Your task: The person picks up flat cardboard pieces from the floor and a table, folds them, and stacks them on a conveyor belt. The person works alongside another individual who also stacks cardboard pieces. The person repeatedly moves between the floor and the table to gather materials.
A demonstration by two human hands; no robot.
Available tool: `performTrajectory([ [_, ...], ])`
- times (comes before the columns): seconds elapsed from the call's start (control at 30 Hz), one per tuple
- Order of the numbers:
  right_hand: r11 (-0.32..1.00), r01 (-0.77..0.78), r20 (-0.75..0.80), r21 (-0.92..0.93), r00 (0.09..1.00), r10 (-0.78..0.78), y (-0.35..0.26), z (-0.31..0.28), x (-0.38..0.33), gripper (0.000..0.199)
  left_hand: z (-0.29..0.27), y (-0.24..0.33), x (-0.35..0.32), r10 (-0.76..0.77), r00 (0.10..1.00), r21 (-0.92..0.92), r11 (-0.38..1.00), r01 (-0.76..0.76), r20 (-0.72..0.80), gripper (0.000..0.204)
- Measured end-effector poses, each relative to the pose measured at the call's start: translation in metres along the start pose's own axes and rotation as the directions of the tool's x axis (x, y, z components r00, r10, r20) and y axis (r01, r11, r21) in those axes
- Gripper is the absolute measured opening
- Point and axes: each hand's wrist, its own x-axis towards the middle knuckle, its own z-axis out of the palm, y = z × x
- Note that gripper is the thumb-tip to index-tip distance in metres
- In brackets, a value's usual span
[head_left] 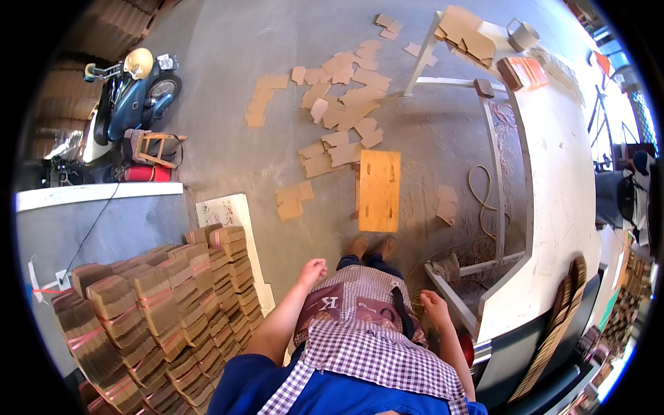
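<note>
My left hand (313, 272) hangs beside my apron with its fingers curled in, and nothing shows in it. On the other side my right hand (434, 306) is also loosely closed, with nothing visible in it. A checked apron (373, 346) covers my front. Beyond my feet stands a small yellow wooden stool (380, 191). To the left of my left arm rise bundled stacks of folded cardboard (162, 297), tied with pink bands. Neither hand touches the stool or the stacks.
Flat cardboard pieces (346, 104) lie scattered over the floor ahead. A long white table (560, 145) runs along the right, holding a mug (523, 34), an orange-and-white package (523, 73) and cardboard sheets (470, 33). A cord (478, 187) lies by its legs. A motorcycle (131, 97) stands far left.
</note>
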Motion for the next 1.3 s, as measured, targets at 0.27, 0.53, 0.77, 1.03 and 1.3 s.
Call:
performTrajectory([
  [0.27,0.987,0.157,0.338,-0.029,0.931,-0.138,-0.158,0.087,0.147,0.037,-0.014,0.016,0.068,-0.043,0.967,-0.057,0.998,0.030,-0.250,0.028],
  [0.53,0.894,-0.273,0.427,0.355,0.898,0.105,-0.264,0.310,0.352,0.042,-0.075,0.068,0.294,0.247,0.923,0.453,0.887,-0.092,-0.296,0.039],
  [0.77,0.724,-0.411,0.158,0.555,0.906,0.393,-0.230,0.441,0.625,0.055,-0.154,0.109,0.563,0.346,0.920,0.811,0.583,-0.055,-0.186,0.069],
  [1.03,0.664,-0.507,-0.200,0.550,0.692,0.694,-0.230,0.465,0.793,0.097,-0.150,0.171,0.722,0.419,0.908,1.000,-0.011,0.006,-0.001,0.105],
  [1.3,0.620,-0.175,-0.214,0.765,0.838,0.501,-0.173,0.483,0.841,0.062,-0.173,0.156,0.740,0.485,0.869,0.993,-0.110,-0.045,0.093,0.076],
])
